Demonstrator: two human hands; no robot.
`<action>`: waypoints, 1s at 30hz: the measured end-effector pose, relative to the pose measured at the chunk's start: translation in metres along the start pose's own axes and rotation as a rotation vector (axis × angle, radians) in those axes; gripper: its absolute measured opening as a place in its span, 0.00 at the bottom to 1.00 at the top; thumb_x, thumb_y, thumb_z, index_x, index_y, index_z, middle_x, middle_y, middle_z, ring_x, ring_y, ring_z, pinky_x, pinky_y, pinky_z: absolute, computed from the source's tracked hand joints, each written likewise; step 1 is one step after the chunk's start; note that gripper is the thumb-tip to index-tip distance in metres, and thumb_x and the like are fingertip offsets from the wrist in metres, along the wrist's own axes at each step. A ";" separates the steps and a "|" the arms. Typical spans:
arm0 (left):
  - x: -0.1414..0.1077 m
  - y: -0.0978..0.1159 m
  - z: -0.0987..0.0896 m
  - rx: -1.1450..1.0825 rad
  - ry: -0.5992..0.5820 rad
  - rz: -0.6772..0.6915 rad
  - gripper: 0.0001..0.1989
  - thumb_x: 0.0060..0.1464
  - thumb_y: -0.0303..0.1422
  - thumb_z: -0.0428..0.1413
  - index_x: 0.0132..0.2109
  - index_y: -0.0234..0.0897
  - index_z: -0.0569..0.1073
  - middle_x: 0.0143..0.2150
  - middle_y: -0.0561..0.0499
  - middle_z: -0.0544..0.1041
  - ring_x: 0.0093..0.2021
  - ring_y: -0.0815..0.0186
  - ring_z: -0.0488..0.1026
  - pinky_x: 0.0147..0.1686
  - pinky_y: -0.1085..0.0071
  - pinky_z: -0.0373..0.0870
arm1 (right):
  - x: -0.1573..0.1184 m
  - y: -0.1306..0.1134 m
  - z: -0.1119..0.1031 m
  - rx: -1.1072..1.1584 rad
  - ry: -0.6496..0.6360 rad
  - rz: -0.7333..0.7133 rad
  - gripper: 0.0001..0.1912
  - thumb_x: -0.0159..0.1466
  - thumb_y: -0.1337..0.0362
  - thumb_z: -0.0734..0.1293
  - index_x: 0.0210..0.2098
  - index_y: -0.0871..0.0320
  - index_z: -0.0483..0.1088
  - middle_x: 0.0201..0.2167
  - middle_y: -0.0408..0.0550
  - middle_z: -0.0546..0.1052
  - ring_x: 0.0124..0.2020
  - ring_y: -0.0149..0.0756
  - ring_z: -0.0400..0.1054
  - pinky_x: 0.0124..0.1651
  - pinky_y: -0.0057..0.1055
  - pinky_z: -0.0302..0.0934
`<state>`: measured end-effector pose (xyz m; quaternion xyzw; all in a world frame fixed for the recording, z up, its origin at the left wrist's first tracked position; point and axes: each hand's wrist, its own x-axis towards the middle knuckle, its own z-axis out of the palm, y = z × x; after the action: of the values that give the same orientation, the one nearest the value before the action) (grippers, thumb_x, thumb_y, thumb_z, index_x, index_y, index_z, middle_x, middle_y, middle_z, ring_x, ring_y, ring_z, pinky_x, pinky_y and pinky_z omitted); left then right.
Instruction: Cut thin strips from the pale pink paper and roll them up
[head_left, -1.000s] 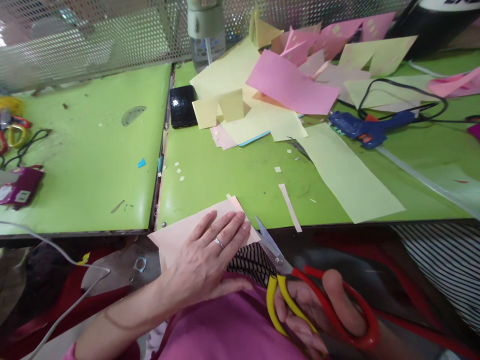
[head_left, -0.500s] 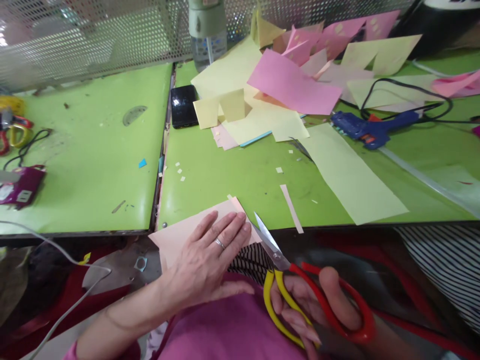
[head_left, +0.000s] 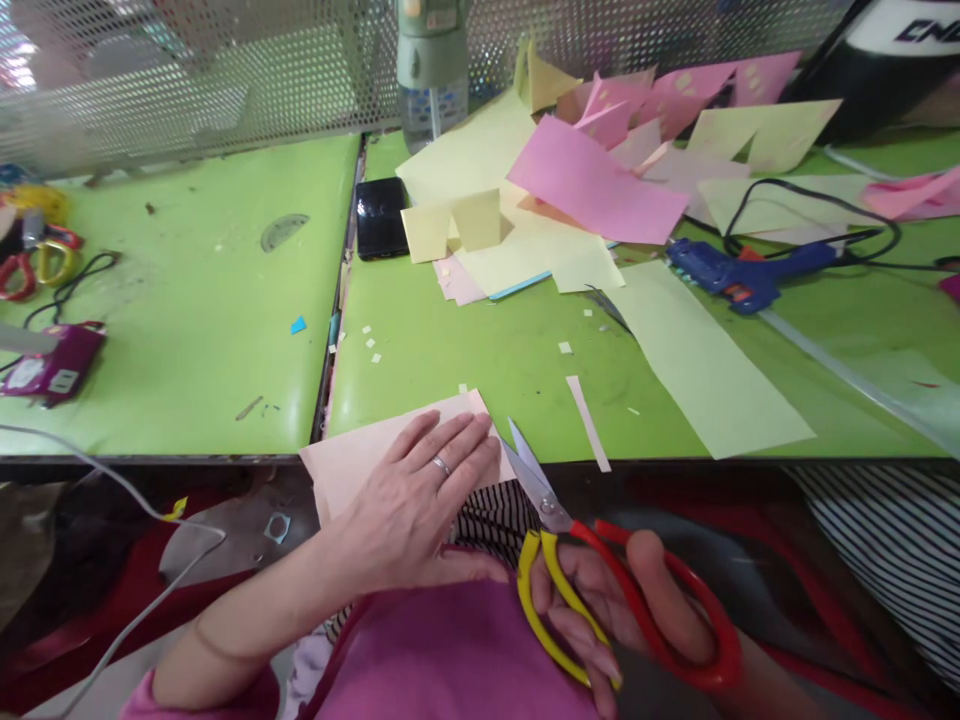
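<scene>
My left hand (head_left: 420,490) lies flat, fingers stretched out, on a pale pink sheet of paper (head_left: 349,465) at the table's front edge; part of the sheet hangs over my lap. In my right hand (head_left: 600,610) is a pair of scissors (head_left: 551,510) with one red and one yellow handle, thumb and fingers through the loops. The blades are slightly apart and point up and left, their tips close to the paper's right edge by my left fingertips. Whether a blade touches the paper I cannot tell. A narrow pink paper strip (head_left: 589,423) lies just beyond the blades.
Yellow and pink papers (head_left: 592,180) are heaped at the back beside a water bottle (head_left: 433,85) and a black phone (head_left: 382,218). A blue glue gun (head_left: 750,270) with a cord lies right, near a long pale sheet (head_left: 709,365). More scissors (head_left: 37,262) are far left.
The camera view has shifted slightly, so the table things sit a little to the right and lower. The scissors have moved slightly left towards the paper. My left hand stays flat on the sheet.
</scene>
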<state>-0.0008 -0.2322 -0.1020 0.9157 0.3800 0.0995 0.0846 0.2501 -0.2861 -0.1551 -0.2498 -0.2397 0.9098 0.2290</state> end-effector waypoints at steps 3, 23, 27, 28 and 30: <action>-0.001 -0.003 0.001 0.021 -0.013 0.024 0.47 0.56 0.63 0.42 0.68 0.30 0.54 0.70 0.37 0.57 0.72 0.55 0.48 0.69 0.55 0.45 | 0.002 -0.003 0.005 -0.012 0.022 -0.030 0.47 0.53 0.25 0.49 0.41 0.62 0.70 0.21 0.40 0.64 0.15 0.24 0.60 0.18 0.24 0.66; -0.004 -0.006 0.003 0.055 -0.006 0.035 0.48 0.56 0.64 0.42 0.69 0.29 0.53 0.72 0.38 0.52 0.71 0.53 0.48 0.69 0.54 0.43 | 0.009 -0.004 0.008 0.001 -0.027 -0.026 0.48 0.54 0.25 0.47 0.39 0.63 0.70 0.23 0.40 0.63 0.16 0.23 0.57 0.20 0.28 0.68; -0.003 -0.006 0.002 0.041 -0.008 0.022 0.49 0.55 0.64 0.41 0.69 0.30 0.52 0.72 0.39 0.52 0.72 0.55 0.48 0.70 0.55 0.41 | 0.010 -0.007 0.006 0.009 -0.043 -0.005 0.45 0.56 0.26 0.49 0.39 0.64 0.70 0.23 0.40 0.63 0.17 0.23 0.56 0.21 0.29 0.69; -0.003 -0.006 0.001 0.029 -0.011 0.018 0.49 0.55 0.65 0.41 0.69 0.30 0.52 0.71 0.39 0.53 0.71 0.55 0.48 0.70 0.55 0.41 | 0.010 -0.006 0.004 0.014 -0.032 -0.002 0.45 0.55 0.26 0.50 0.39 0.63 0.70 0.23 0.40 0.63 0.16 0.22 0.56 0.21 0.29 0.69; -0.002 -0.004 -0.001 0.007 -0.021 0.005 0.51 0.54 0.66 0.40 0.70 0.29 0.51 0.71 0.39 0.54 0.71 0.55 0.50 0.70 0.56 0.42 | 0.009 -0.004 0.001 0.015 -0.041 0.014 0.46 0.54 0.25 0.51 0.38 0.63 0.70 0.23 0.40 0.64 0.16 0.23 0.57 0.21 0.29 0.69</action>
<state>-0.0053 -0.2305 -0.1022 0.9180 0.3771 0.0890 0.0851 0.2441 -0.2785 -0.1550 -0.2312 -0.2358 0.9180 0.2195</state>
